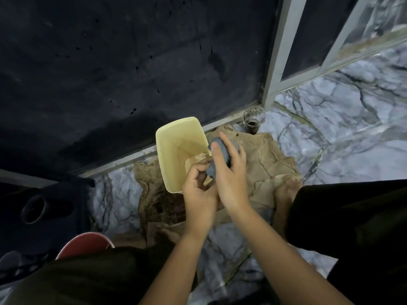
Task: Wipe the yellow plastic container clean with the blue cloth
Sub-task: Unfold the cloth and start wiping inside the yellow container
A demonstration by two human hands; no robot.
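Observation:
A pale yellow plastic container (174, 148) is held open side up over brown paper on the floor. My left hand (199, 190) grips its near right rim, fingers curled over the edge. The blue-grey cloth (221, 150) is bunched in my right hand (231, 172), pressed against the container's right wall and rim. A brownish stain shows on the container's inner bottom. Part of the cloth is hidden under my fingers.
Crumpled brown paper (271, 159) covers the marble floor (352, 119). A dirty glass jar (253, 121) stands by the grey window frame (279, 62). A red bowl (84, 244) and a dark object (35, 209) lie at lower left. My dark-clad knees flank both sides.

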